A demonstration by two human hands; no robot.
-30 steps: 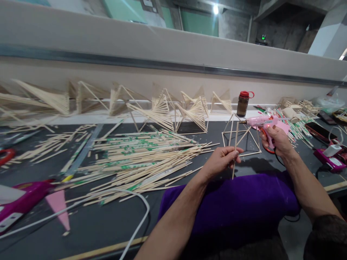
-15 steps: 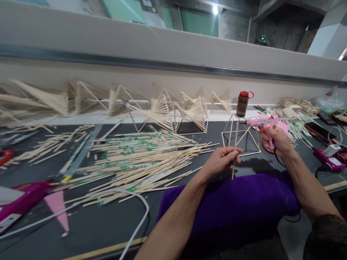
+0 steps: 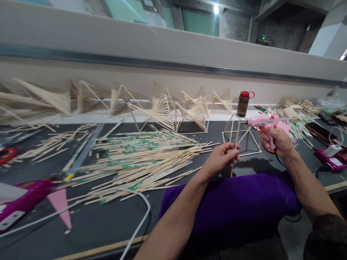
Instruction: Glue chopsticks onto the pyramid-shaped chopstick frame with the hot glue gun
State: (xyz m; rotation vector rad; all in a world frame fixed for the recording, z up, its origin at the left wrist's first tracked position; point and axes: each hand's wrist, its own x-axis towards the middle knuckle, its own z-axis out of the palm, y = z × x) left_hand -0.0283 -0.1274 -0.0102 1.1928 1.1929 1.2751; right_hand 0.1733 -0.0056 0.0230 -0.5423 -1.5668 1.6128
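Head view: left hand [image 3: 223, 157] pinches a slim wooden stick [image 3: 237, 135], right hand [image 3: 278, 140] grips a pink glue gun [image 3: 258, 121].

A translucent brown bottle with a looped red cap [image 3: 243, 104] is standing before a pale partition [image 3: 162, 44] on the dark grey desk [image 3: 103, 220]. Farther right, a dark, flat phone [image 3: 320, 131] is lying behind a magenta plastic power block [image 3: 329, 161]. At left, a thin white cable [image 3: 149, 207] is crossing a pink wedge-shaped piece [image 3: 58, 198]. A bright lamp [image 3: 216, 9] is glowing overhead.
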